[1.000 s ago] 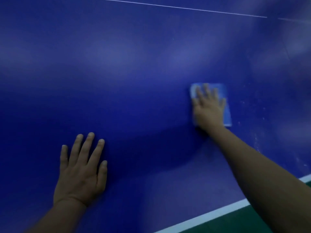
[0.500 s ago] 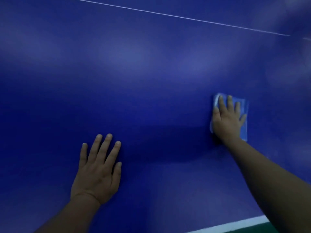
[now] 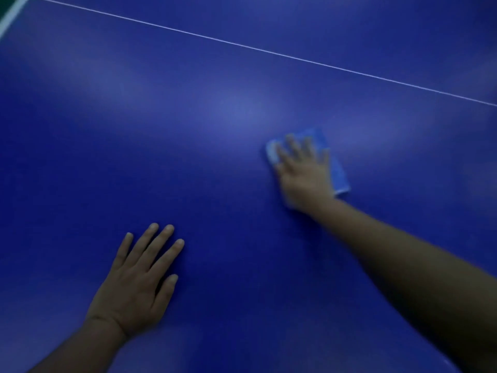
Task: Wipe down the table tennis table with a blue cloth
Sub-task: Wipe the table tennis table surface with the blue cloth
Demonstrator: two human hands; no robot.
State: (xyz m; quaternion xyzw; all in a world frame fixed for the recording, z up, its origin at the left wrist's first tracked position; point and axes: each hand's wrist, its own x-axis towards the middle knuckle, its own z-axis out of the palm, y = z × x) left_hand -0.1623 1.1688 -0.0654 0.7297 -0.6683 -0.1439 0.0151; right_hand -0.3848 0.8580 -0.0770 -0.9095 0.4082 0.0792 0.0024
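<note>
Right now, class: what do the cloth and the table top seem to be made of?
Blue cloth: soft fabric, perhaps microfibre; it lies folded flat under the right hand, matte. Table top: hard, smooth painted board, probably; a slight sheen reflects light, and a thin white line is printed on it.

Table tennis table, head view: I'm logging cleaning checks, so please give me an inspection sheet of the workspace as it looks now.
Surface: blue table, thin white line running across it, soft glare patches.
Job's things: blue cloth lies flat on the table under the right hand.
Clutter: nothing seen.
Hands: right hand presses the cloth, fingers spread; left hand rests flat on the table, holding nothing.
Cables: nothing seen.
Surroundings: white edge stripe and dark green floor at top left; image dim and blurred.
</note>
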